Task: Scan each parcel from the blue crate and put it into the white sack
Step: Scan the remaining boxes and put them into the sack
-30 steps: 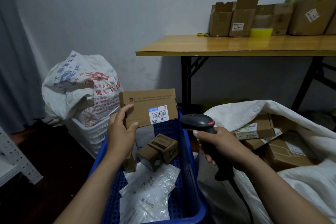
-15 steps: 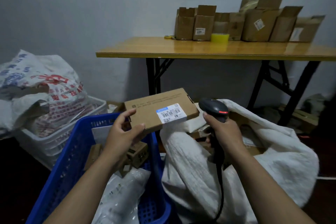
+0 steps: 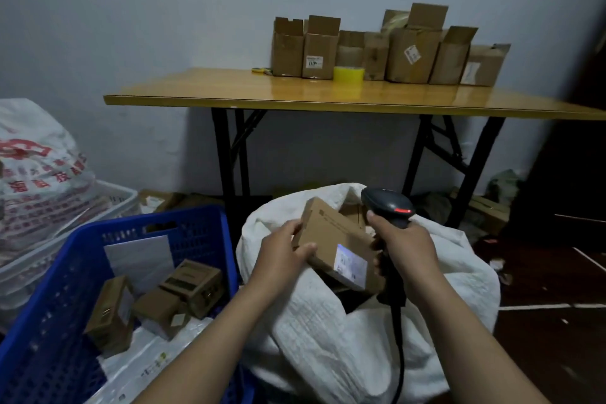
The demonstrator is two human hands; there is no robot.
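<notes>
My left hand grips a flat brown cardboard parcel by its left end, tilted down over the mouth of the white sack. The parcel's white barcode label faces up near its lower right corner. My right hand holds a black handheld scanner with a red light, just right of the parcel, its cable hanging down. The blue crate stands at lower left with several small brown boxes and white plastic mailers inside.
A wooden folding table stands behind the sack, carrying open cardboard boxes and a yellow tape roll. At left, a printed white bag sits on a white basket. Dark floor with clutter lies to the right.
My left hand has carried the parcel right and down, from above the crate's edge to the sack's opening, and tilted it. My right hand with the scanner stayed close beside it.
</notes>
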